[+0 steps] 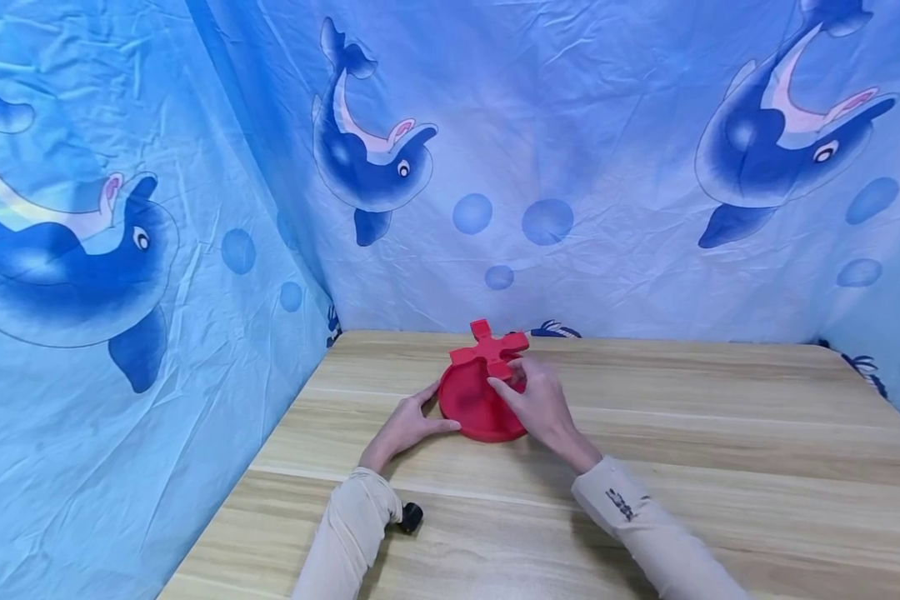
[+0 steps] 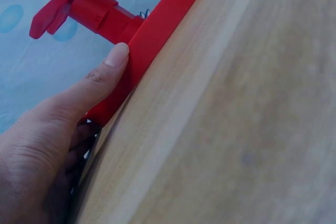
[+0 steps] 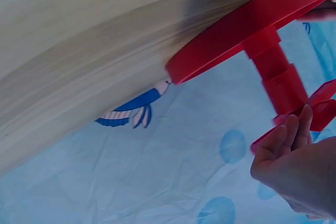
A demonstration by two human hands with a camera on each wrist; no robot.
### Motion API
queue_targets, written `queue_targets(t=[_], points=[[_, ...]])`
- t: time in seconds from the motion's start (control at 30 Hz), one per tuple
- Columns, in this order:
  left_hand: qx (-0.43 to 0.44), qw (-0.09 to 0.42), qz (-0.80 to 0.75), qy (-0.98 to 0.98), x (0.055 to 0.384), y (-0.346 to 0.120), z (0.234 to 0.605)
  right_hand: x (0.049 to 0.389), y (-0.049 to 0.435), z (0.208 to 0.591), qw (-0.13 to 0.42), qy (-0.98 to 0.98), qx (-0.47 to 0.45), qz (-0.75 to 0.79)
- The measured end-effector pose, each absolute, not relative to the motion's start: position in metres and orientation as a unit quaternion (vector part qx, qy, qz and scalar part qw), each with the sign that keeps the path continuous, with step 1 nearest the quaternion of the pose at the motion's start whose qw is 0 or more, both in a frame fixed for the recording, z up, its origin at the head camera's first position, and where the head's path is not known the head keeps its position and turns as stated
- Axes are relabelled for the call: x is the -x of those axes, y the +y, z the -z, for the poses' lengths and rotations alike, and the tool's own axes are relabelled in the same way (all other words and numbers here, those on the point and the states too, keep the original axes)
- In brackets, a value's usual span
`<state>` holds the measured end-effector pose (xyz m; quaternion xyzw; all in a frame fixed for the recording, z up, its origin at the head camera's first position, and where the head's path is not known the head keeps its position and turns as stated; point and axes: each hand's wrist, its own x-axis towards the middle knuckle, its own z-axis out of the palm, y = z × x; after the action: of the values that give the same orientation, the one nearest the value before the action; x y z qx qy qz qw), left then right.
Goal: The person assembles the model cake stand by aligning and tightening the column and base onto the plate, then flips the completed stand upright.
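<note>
A red round base (image 1: pixel 480 410) with a raised rim lies flat on the table. From its middle rises a red post (image 3: pixel 283 85), stepped in width, and a red star-shaped top (image 1: pixel 489 347) with several blunt arms sits at the upper end. My left hand (image 1: pixel 408 423) holds the near left side of the base, its thumb on the rim; the other fingers are partly hidden in the left wrist view. With thumb and fingers, my right hand (image 1: pixel 542 404) pinches the near arm of the star-shaped top, above the base.
The wood-grain table (image 1: pixel 720 433) extends to both sides and towards me. A blue curtain (image 1: pixel 607 142) printed with dolphins hangs along its back and left edges. A small black object (image 1: pixel 411 518) is at the left sleeve's cuff.
</note>
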<state>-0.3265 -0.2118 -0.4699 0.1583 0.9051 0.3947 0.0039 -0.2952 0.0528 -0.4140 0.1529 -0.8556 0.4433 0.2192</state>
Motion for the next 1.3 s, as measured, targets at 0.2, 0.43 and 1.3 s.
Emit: queue_targets(t=[0.2,0.43,1.3], points=[[-0.163,0.001,-0.397,0.903,0.325,-0.212,0.471,0.297,0.057,0.413,0.247,-0.853,-0.141,-0.438],[-0.154,0.006,-0.399,0.904,0.325,-0.212,0.471,0.317,0.078,0.418,0.239,-0.852,-0.146,-0.443],[-0.149,0.0,-0.407,0.901,0.325,-0.212,0.471,0.332,0.083,0.425,0.179,-0.82,-0.189,-0.509]])
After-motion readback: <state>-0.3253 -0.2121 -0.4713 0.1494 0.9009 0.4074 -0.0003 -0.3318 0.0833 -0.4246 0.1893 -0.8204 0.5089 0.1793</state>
